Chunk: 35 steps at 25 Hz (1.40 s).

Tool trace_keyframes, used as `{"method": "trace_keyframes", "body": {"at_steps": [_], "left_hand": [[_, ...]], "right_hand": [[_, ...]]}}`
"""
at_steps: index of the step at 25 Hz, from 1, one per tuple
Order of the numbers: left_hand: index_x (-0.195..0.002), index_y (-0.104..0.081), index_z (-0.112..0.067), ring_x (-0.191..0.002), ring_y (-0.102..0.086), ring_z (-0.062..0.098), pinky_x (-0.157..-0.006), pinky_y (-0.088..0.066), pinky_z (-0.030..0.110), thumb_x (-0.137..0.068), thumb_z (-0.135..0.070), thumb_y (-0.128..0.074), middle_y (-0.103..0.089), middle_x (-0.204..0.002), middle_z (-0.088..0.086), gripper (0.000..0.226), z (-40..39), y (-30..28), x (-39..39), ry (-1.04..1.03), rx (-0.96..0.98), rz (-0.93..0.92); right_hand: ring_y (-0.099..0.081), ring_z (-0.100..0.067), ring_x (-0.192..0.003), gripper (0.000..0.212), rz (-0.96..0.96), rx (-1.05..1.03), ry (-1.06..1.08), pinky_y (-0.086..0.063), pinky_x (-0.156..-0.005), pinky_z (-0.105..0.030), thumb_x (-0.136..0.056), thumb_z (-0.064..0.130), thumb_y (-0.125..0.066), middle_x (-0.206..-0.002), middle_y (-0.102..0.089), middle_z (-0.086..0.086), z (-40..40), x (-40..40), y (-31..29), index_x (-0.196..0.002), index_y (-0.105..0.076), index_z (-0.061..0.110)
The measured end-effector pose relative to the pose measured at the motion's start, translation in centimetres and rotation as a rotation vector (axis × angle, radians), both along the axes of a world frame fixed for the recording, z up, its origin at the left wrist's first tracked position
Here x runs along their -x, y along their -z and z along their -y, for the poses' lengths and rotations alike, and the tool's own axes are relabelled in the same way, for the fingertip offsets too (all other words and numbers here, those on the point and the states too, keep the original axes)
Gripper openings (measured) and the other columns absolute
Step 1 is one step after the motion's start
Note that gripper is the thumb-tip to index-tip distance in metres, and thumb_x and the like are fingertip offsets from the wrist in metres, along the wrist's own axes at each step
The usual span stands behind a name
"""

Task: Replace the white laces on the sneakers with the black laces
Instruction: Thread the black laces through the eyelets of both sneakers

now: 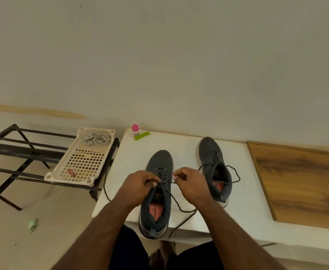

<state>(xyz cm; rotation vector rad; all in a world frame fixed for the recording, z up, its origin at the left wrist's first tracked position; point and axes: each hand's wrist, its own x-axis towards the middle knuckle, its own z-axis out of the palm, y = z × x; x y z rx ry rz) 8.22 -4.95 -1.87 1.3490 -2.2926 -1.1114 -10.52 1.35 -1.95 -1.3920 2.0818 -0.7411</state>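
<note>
Fingers of both hands, L (140, 182) & R (189, 181), pinch black lace (176, 201) over near sneaker (155, 191), heel overhanging white slab (179, 145) edge.

left hand (140, 181), right hand (190, 182), both pinching black lace (176, 201), near sneaker (156, 193)

Two sneakers (187, 184) side by side on table (181, 145); tray (81, 158) left.

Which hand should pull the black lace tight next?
Probably the right hand: it pinches the black lace beside the near sneaker. The left hand grips the laces over the sneaker's eyelets, steadying it.
</note>
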Motion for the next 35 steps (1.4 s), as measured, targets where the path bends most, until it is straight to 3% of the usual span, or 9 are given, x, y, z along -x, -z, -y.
{"method": "trace_keyframes", "body": {"at_steps": [3,6,12,18,23,27,31,35], "left_hand": [[-0.091,-0.067,-0.028,-0.088,-0.059,0.007,-0.072,-0.04,0.011,-0.095,-0.015,-0.057,-0.064,-0.093,-0.012,0.017,0.5,0.4,0.3,0.021,0.013,0.01],[-0.091,-0.061,-0.021,-0.085,-0.061,0.012,-0.073,-0.048,0.021,-0.097,-0.014,-0.053,-0.064,-0.089,-0.004,0.013,0.8,1.3,0.2,-0.036,-0.019,-0.009],[-0.105,-0.066,-0.024,-0.094,-0.061,0.004,-0.077,-0.044,0.012,-0.098,-0.015,-0.054,-0.066,-0.099,-0.012,0.016,0.9,2.4,-0.2,-0.045,-0.057,-0.073],[-0.105,-0.068,-0.024,-0.093,-0.063,0.008,-0.085,-0.051,0.023,-0.098,-0.017,-0.055,-0.068,-0.1,-0.008,0.016,0.8,2.7,0.1,-0.059,-0.034,-0.045],[-0.106,-0.067,-0.023,-0.092,-0.064,0.008,-0.083,-0.051,0.02,-0.099,-0.018,-0.055,-0.069,-0.099,-0.007,0.015,0.6,2.7,0.1,-0.082,-0.048,-0.062],[-0.105,-0.069,-0.025,-0.091,-0.065,0.007,-0.086,-0.054,0.027,-0.098,-0.017,-0.055,-0.07,-0.098,-0.009,0.018,0.8,2.8,-0.1,-0.054,-0.036,-0.079],[-0.103,-0.068,-0.027,-0.089,-0.064,0.006,-0.083,-0.053,0.024,-0.098,-0.019,-0.055,-0.069,-0.095,-0.011,0.016,0.7,2.9,0.1,-0.079,-0.032,-0.062],[-0.104,-0.067,-0.026,-0.088,-0.063,0.006,-0.075,-0.046,0.013,-0.099,-0.02,-0.055,-0.068,-0.097,-0.009,0.014,0.6,2.9,0.3,-0.09,-0.041,-0.049]], "right_hand": [[-0.062,-0.008,-0.099,0.023,-0.013,-0.016,-0.139,-0.044,-0.087,-0.018,-0.096,0.013,-0.059,-0.11,-0.07,0.007,1.7,-0.8,0.2,-0.113,-0.073,0.02],[-0.06,-0.013,-0.098,0.024,-0.079,-0.048,-0.291,-0.047,-0.09,-0.025,-0.095,0.012,-0.06,-0.107,-0.07,0.003,3.0,-1.2,0.4,-0.111,-0.075,0.019],[-0.054,-0.014,-0.086,0.015,-0.184,-0.058,-0.35,-0.047,-0.081,-0.032,-0.095,0.016,-0.056,-0.097,-0.058,0.002,3.8,-1.3,1.7,-0.099,-0.071,0.018],[-0.047,-0.015,-0.078,0.016,-0.172,-0.066,-0.231,-0.04,-0.071,-0.028,-0.093,0.002,-0.046,-0.089,-0.044,0.005,3.4,-2.1,1.8,-0.089,-0.052,0.016],[-0.053,-0.017,-0.095,0.017,-0.159,-0.084,-0.327,-0.045,-0.087,-0.028,-0.098,0.013,-0.052,-0.105,-0.054,-0.002,3.3,-1.5,1.3,-0.107,-0.066,0.017],[-0.052,-0.019,-0.083,0.015,-0.184,-0.078,-0.236,-0.047,-0.077,-0.034,-0.094,0.004,-0.047,-0.092,-0.051,0.001,3.4,-2.2,1.6,-0.09,-0.055,0.016],[-0.053,-0.014,-0.081,0.016,-0.073,-0.056,-0.132,-0.043,-0.069,-0.025,-0.096,0.006,-0.047,-0.091,-0.056,0.0,3.0,-1.9,2.1,-0.087,-0.055,0.017],[-0.055,-0.01,-0.08,0.016,-0.014,-0.037,-0.082,-0.045,-0.07,-0.023,-0.098,0.009,-0.05,-0.089,-0.058,0.004,2.7,-1.7,2.2,-0.087,-0.058,0.018]]}}
